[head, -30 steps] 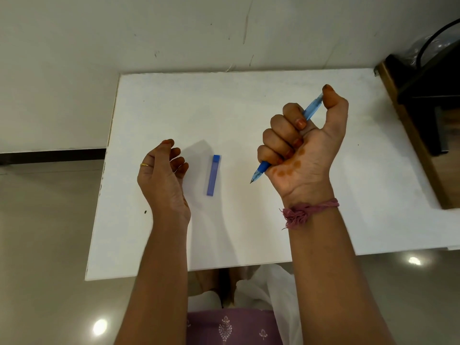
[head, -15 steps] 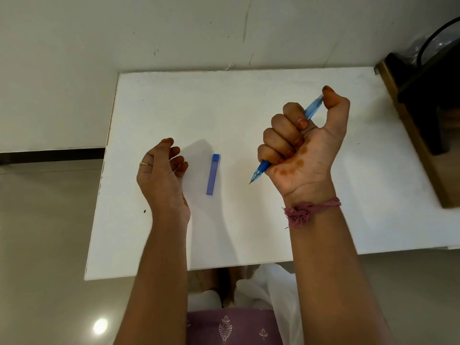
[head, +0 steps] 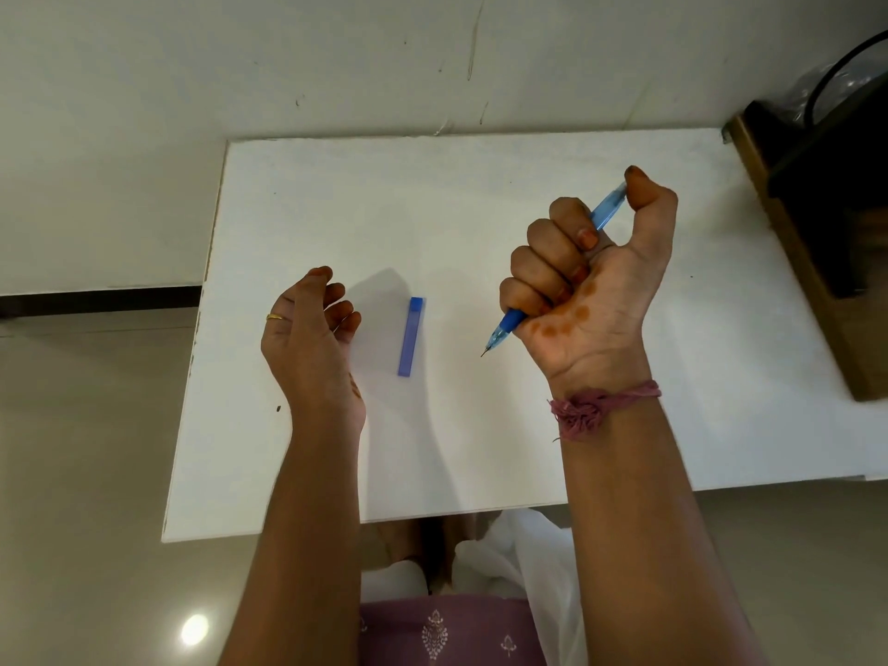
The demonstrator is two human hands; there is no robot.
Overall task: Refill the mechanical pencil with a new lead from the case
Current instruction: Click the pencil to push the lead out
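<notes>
Pencil (head: pixel 509 321), light and stiff, sits in the fisted right hand (head: pixel 588 286) at 3 o'clock, thumb on its cap, fragile tip downward. Left hand (head: pixel 312 329) at 9 o'clock hangs half-curled, empty. Between them the lead case (head: pixel 411 336) lies flat on the tabletop (head: pixel 432 194); probably slick, best pinched by its long sides.

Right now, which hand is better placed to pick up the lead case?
The left hand. It is empty, loosely curled, and right beside the case on the table. The right hand is fisted around the pencil.
</notes>
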